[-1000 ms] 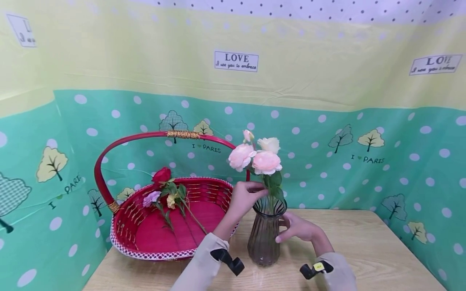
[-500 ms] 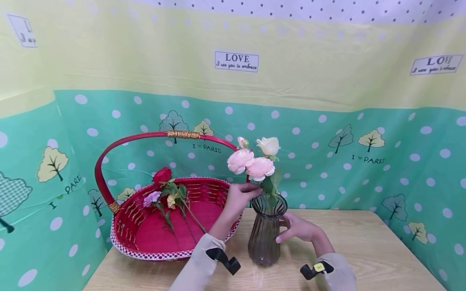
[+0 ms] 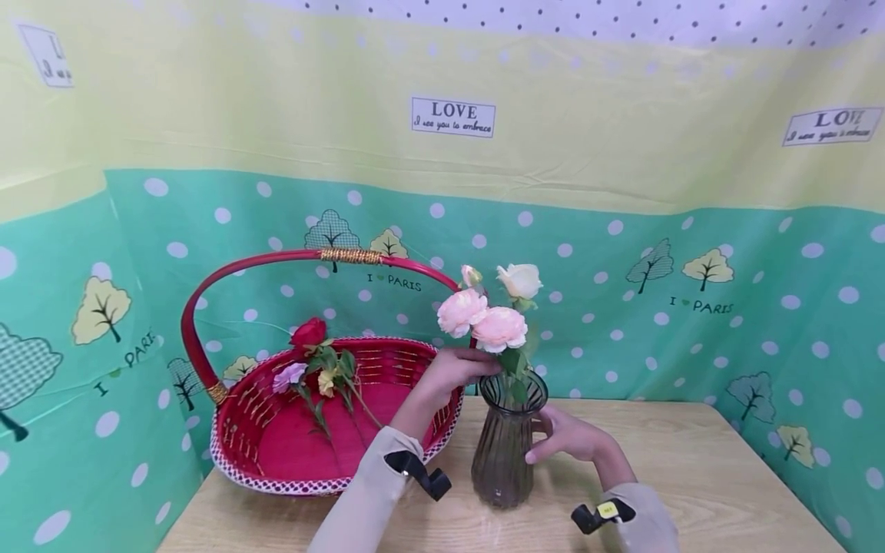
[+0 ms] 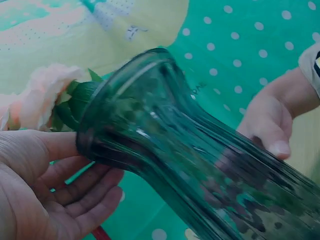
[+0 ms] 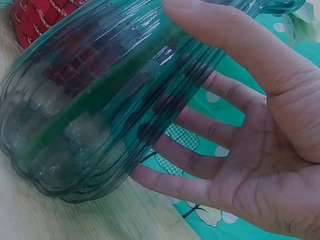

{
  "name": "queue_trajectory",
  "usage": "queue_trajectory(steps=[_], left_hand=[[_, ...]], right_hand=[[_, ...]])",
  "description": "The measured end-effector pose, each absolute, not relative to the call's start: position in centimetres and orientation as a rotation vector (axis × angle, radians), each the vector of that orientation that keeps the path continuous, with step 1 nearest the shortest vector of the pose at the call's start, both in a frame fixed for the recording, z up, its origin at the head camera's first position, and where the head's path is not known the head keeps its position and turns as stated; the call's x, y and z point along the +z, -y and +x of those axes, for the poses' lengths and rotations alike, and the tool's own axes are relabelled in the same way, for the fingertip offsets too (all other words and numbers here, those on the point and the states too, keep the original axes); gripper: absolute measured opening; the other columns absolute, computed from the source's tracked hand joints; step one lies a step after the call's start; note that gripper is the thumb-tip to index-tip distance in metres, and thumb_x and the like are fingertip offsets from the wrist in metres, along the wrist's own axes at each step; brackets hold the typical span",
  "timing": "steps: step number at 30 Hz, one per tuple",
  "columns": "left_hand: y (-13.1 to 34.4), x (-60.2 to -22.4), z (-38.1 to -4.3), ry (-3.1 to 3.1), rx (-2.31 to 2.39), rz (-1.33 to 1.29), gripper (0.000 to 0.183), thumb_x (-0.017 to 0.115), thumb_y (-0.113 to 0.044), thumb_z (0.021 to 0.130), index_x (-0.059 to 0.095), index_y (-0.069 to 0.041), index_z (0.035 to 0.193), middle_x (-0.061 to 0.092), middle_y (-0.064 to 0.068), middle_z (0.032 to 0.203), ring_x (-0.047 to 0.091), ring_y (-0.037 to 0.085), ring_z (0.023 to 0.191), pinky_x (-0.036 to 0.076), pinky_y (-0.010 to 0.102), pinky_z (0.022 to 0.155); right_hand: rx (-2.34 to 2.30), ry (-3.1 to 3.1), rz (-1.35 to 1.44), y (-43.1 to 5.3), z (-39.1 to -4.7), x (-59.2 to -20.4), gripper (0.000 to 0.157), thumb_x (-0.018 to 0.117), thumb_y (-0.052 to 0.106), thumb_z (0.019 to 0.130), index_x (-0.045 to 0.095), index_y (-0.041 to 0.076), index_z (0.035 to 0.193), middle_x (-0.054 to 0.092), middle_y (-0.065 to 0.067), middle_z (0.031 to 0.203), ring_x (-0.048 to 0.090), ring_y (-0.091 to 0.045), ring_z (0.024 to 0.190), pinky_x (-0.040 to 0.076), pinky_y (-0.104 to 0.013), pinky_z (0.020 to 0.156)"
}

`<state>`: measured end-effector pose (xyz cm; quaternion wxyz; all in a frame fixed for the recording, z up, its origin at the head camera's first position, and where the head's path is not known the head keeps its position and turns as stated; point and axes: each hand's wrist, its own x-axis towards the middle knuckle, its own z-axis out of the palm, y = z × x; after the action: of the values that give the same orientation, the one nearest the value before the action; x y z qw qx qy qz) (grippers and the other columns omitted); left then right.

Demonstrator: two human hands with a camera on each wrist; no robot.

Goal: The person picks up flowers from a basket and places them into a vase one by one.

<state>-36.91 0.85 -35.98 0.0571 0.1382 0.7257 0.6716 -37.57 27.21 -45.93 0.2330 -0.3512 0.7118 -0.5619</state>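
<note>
right hand (image 3: 572,438) grasping vase (image 3: 502,457); left hand (image 3: 454,374) probably arranging flowers (image 3: 500,329), hold unclear; next move likely calling for steady vase.

Pink blooms (image 3: 501,329), red basket (image 3: 297,449), green polka-dotted curtain (image 3: 625,330)
The vase (image 3: 502,459) is smoky brown (teal-tinted in both wrist views), one rose (image 3: 521,281) creamy white; the basket's rim (image 3: 280,486) is red-and-white latticed, its handle (image 3: 351,256) gold-wrapped.

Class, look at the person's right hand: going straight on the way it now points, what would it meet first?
The tall, ribbed, smoky glass vase; the right hand curves around its side, apparently touching it. Beyond that, the red woven basket may come next, though depth is unclear.
</note>
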Motion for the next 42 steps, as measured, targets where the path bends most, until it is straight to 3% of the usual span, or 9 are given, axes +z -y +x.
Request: queue_trajectory(steps=[4,10,15,24,32,38,42], left_hand=[[-0.6,-35.6,-37.3,-2.104,1.992,0.411,0.037,0.076,-0.009,0.089,0.071,0.002,0.124,0.072,0.016,0.126,0.069,0.020,0.111,0.056,0.041,0.103],[0.1,-36.4,-37.9,-1.910,2.038,0.416,0.037,0.064,-0.002,0.096,0.062,0.009,0.131,0.074,0.002,0.109,0.063,0.012,0.098,0.054,0.030,0.088],[0.7,-37.3,-38.0,-1.784,2.095,0.468,0.039,0.058,0.000,0.099,0.056,0.007,0.137,0.071,-0.003,0.110,0.064,0.012,0.099,0.055,0.038,0.099],[1.7,-38.0,-37.4,-1.767,2.108,0.429,0.041,0.056,-0.005,0.101,0.053,0.007,0.140,0.069,0.009,0.125,0.069,0.022,0.108,0.048,0.050,0.111],[2.3,-37.0,-36.8,-1.852,2.070,0.385,0.042,0.057,-0.009,0.101,0.054,0.010,0.139,0.072,0.013,0.119,0.071,0.017,0.097,0.051,0.048,0.109],[3.3,-36.5,-36.6,-1.921,2.028,0.383,0.042,0.058,-0.012,0.101,0.056,0.007,0.139,0.064,0.026,0.134,0.068,0.033,0.119,0.050,0.049,0.110],[4.5,-36.1,-36.7,-1.974,2.022,0.309,0.041,0.055,-0.010,0.103,0.055,0.007,0.140,0.064,0.026,0.134,0.071,0.029,0.115,0.052,0.045,0.107]], right_hand=[[-1.541,-1.955,-0.966,-27.2,-37.5,-45.8,0.086,0.080,0.005,0.083,0.030,-0.002,0.153,0.050,-0.005,0.144,0.050,-0.025,0.131,0.056,-0.044,0.100],[-1.534,-1.951,-0.963,-27.2,-37.5,-45.7,0.090,0.080,0.005,0.084,0.026,-0.002,0.155,0.048,-0.004,0.145,0.049,-0.024,0.132,0.056,-0.043,0.100],[-1.533,-1.945,-0.968,-27.2,-37.5,-45.9,0.089,0.079,0.005,0.085,0.025,-0.003,0.155,0.048,-0.004,0.146,0.049,-0.024,0.132,0.056,-0.042,0.101],[-1.540,-1.947,-0.960,-27.3,-37.5,-46.0,0.089,0.079,0.005,0.084,0.026,-0.004,0.154,0.048,-0.003,0.146,0.049,-0.023,0.133,0.055,-0.041,0.102],[-1.529,-1.973,-0.950,-27.3,-37.5,-45.9,0.091,0.079,0.004,0.084,0.024,-0.004,0.155,0.045,-0.009,0.149,0.047,-0.027,0.134,0.055,-0.041,0.102],[-1.508,-2.007,-0.946,-27.2,-37.3,-45.7,0.091,0.080,0.006,0.083,0.025,-0.004,0.155,0.039,-0.023,0.153,0.042,-0.042,0.138,0.055,-0.039,0.102],[-1.513,-1.995,-0.948,-27.2,-37.3,-45.6,0.089,0.079,0.005,0.084,0.026,-0.004,0.154,0.044,-0.016,0.150,0.046,-0.033,0.136,0.055,-0.039,0.102]])
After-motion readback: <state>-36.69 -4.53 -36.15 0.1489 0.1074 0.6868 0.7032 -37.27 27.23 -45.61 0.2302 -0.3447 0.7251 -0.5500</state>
